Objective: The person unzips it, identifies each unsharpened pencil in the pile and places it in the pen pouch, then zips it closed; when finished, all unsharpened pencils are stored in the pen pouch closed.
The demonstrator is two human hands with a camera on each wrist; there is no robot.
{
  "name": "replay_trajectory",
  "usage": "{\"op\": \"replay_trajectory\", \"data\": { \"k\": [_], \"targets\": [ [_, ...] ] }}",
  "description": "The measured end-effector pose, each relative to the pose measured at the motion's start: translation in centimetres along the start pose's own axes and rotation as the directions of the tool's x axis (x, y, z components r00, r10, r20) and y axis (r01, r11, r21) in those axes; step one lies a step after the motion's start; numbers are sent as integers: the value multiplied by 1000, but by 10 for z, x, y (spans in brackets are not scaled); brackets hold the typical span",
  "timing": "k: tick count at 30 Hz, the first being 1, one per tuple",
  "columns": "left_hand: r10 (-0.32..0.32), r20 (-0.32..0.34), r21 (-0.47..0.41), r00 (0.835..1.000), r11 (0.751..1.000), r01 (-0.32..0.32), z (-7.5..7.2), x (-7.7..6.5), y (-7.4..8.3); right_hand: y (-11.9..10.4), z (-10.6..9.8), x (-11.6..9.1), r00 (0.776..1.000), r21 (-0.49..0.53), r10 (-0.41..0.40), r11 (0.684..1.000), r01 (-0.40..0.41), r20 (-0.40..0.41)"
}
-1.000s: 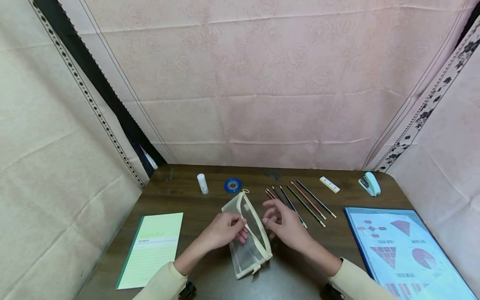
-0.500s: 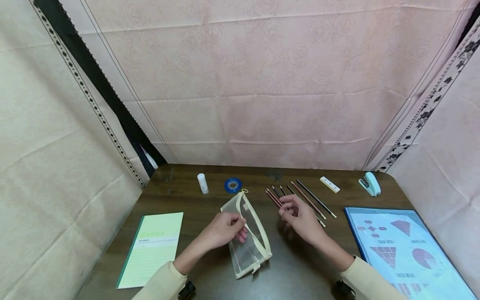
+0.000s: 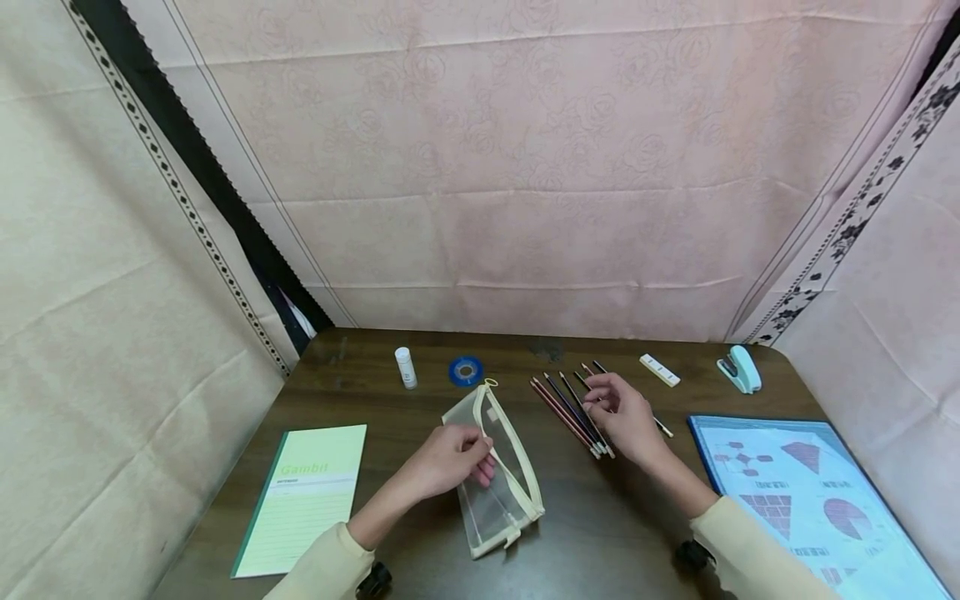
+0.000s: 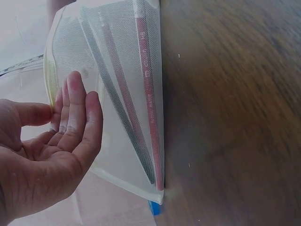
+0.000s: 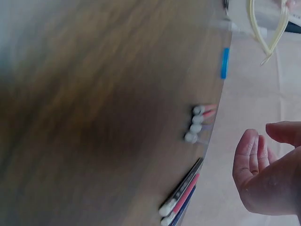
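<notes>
My left hand (image 3: 453, 458) pinches the cream zipper edge of a see-through mesh pencil case (image 3: 513, 508), which stands open. In the left wrist view, the thumb and fingers (image 4: 82, 125) are at that edge, and red and dark pencils (image 4: 149, 94) show through the mesh. Above the right-hand pencils on the table hovers my right hand (image 3: 622, 417), its fingers loosely bent and holding nothing. A group of pencils (image 3: 566, 412) lies just left of it. The right wrist view shows their white ends (image 5: 196, 125) and a nearer bunch of pencils (image 5: 181, 197) below the hand.
Along the back of the brown table (image 3: 360, 367) are a glue stick (image 3: 406, 368), a blue tape roll (image 3: 466, 371), a white eraser (image 3: 660, 369) and a light blue stapler (image 3: 741, 369). A green notebook (image 3: 307, 500) lies left, a blue chart-printed folder (image 3: 810, 500) right.
My right hand has moved away from the pencil case to the right, passing over the pencils. My left hand and the case have stayed in place.
</notes>
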State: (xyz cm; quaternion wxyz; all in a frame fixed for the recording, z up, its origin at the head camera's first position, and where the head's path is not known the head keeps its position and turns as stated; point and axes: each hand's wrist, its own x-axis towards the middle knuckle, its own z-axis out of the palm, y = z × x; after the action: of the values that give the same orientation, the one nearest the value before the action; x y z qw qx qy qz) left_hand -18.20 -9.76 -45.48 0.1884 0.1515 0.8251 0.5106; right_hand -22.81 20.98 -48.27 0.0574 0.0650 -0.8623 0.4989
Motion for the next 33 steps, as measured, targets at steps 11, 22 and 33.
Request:
{"op": "replay_trajectory", "data": {
  "k": [11,22,33],
  "targets": [
    [7,1,-10,1000,1000,-7,0,0,-1,20,-10,16,998,-175,5,985,6,59],
    [-1,-3,-8,1000,1000,1,-1,0,-1,29,-15,20,995,-432,-22,900,61,95],
    [-5,-6,-14,1000,1000,5,-1,0,-1,32,-12,19,994,-502,-60,859,101,96]
  ]
}}
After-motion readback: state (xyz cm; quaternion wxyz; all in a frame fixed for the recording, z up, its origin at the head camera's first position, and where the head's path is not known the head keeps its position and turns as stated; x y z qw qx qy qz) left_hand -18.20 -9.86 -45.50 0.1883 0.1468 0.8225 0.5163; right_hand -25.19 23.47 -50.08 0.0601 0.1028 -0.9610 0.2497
